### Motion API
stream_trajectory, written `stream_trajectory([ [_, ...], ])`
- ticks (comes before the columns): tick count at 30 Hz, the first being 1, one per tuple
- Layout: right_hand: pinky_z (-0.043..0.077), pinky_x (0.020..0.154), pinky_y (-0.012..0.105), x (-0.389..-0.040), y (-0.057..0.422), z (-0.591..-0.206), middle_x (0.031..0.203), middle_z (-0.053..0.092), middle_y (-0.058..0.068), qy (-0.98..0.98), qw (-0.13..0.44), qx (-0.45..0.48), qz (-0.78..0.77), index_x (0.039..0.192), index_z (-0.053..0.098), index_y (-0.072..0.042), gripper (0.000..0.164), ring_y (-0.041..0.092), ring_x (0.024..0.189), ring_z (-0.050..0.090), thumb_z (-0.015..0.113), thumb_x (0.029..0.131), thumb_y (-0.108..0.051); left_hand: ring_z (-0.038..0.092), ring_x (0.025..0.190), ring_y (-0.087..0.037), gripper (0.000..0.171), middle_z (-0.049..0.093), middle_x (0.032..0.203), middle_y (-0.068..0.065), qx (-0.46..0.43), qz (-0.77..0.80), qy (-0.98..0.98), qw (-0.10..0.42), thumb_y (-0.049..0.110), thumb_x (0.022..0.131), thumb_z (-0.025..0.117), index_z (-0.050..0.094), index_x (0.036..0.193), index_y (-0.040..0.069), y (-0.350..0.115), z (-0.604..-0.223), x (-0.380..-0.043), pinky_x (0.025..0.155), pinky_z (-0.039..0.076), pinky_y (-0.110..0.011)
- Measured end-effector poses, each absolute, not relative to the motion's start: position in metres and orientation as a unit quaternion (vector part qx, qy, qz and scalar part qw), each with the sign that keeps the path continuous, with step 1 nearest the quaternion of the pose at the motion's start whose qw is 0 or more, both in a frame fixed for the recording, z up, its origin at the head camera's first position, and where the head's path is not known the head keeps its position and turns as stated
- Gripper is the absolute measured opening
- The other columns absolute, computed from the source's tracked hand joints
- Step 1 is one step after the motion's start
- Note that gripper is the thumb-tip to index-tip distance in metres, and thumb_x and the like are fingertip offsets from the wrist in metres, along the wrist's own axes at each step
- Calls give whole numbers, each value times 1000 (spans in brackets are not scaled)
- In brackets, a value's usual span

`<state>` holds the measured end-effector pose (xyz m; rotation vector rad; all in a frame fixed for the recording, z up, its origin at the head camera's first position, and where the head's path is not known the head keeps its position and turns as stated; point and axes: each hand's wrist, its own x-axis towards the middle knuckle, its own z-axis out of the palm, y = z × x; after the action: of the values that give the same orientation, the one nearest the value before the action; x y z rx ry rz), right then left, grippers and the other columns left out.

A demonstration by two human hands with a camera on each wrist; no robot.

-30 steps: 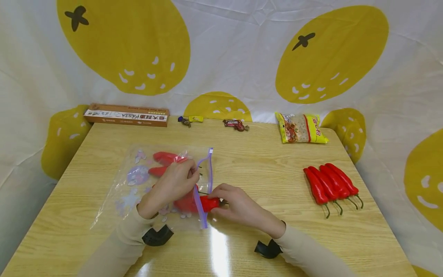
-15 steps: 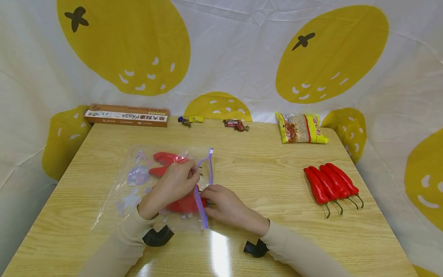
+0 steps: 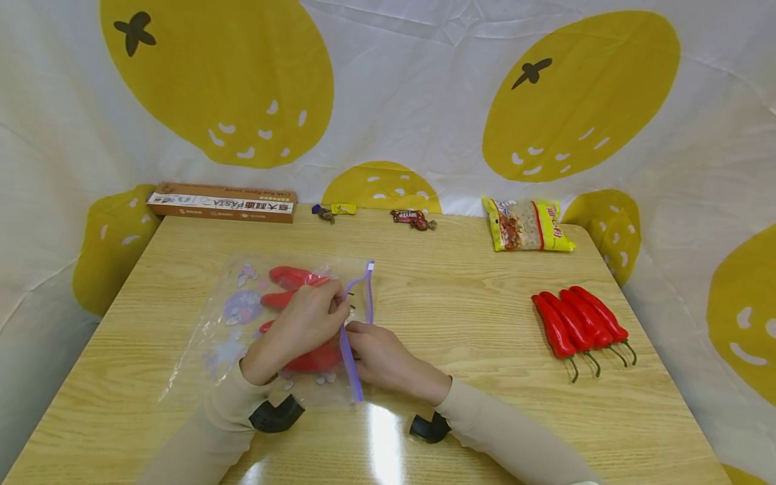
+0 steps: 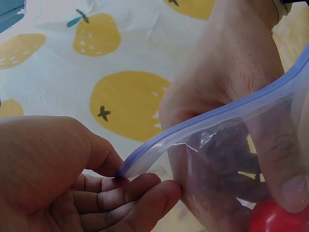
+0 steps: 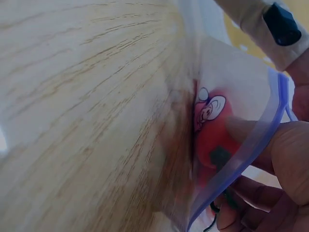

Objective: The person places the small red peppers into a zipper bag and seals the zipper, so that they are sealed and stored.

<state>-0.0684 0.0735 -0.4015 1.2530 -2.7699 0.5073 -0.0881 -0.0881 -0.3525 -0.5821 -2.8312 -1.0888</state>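
Note:
A clear zip bag (image 3: 203,360) with a purple zip edge and pastel prints lies flat, its mouth facing right. Several red peppers (image 3: 291,277) show through its film. My left hand (image 3: 306,313) pinches the upper lip of the mouth between thumb and fingers, as the left wrist view shows, and holds it raised. Through the mouth reaches my right hand (image 3: 388,360), its thumb (image 5: 241,129) inside on a red pepper (image 5: 215,133) and its other fingers by the stem end. In the head view, the left hand hides part of the peppers.
On the right of the wooden table (image 3: 461,303) several more red peppers (image 3: 576,327) lie side by side, stems toward me. Along the back edge are a pasta box (image 3: 221,202), wrapped candies (image 3: 414,219) and a yellow food packet (image 3: 529,224). A fruit-print cloth hangs behind.
My right hand has moved left into the bag's mouth, pushing the red pepper deeper inside until its stem end passed the purple zip edge. The left hand has stayed in place on the lip.

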Motion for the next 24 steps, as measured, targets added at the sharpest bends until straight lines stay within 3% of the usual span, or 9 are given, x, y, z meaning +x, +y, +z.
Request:
stream_trajectory([
  [9,40,58,19,-69,72,-403,79,54,-6,-903,13,397,166,83,61,-16,6,6,66,48,65,80,-19,32,44,-7,13,37,55,5,-186,-355,-916,18,14,86,53,51,73,12,-90,-352,-88,41,27,-22],
  [15,45,66,17,-66,85,-396,88,60,-4,-892,40,392,222,91,65,-15,14,8,77,56,67,77,-15,33,46,-7,12,38,56,4,-186,-350,-918,23,13,85,54,52,73,12,-90,-353,-89,42,28,-22],
  [19,48,68,20,-67,111,-391,94,64,-1,-879,64,375,287,99,66,-10,19,10,79,61,66,80,-11,35,47,-8,11,38,56,4,-179,-346,-921,19,14,85,54,52,74,12,-90,-352,-89,42,29,-23],
  [24,48,59,23,-73,169,-388,95,65,0,-911,109,301,262,100,67,-9,20,10,75,61,65,81,-8,36,46,-9,11,38,54,4,-166,-347,-923,3,15,85,54,52,75,11,-89,-351,-89,41,29,-24],
])
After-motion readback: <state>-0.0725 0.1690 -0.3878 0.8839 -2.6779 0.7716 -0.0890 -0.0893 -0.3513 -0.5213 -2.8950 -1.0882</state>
